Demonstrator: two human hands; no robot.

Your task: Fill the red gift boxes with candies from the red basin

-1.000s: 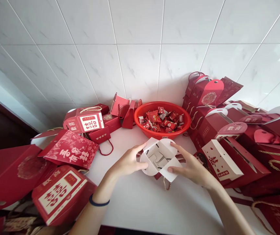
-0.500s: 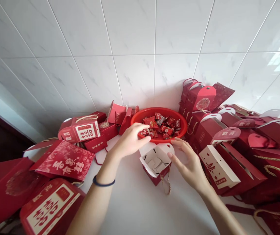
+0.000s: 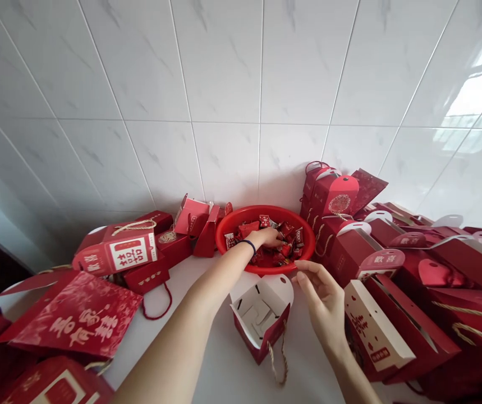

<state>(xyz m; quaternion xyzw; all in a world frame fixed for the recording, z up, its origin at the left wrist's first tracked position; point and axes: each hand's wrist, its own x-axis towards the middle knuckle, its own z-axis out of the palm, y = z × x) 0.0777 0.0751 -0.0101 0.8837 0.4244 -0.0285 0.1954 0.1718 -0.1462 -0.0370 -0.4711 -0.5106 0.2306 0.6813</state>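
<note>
My left hand (image 3: 270, 238), a dark band on its wrist, reaches into a red plastic basin (image 3: 266, 211) of wrapped candies (image 3: 288, 230). Its fingers stretch down among the candies; the fingertips are partly hidden and nothing shows held. In front of the basin stands a small red gift box (image 3: 261, 314), white inside, its top open and nothing in it. A twisted rope handle (image 3: 283, 359) hangs from its near side. My right hand (image 3: 320, 289) hovers just right of the box, thumb and fingers apart, holding nothing.
Red gift boxes (image 3: 371, 252) are piled on the right, several with rope handles. More boxes (image 3: 118, 247) and a patterned red box (image 3: 76, 320) lie on the left. A white tiled wall (image 3: 224, 157) rises behind the white tabletop (image 3: 219, 359).
My left hand has moved forward and right, from the basin's near edge into the candies. My right hand stays beside the open box. The view has tilted up slightly.
</note>
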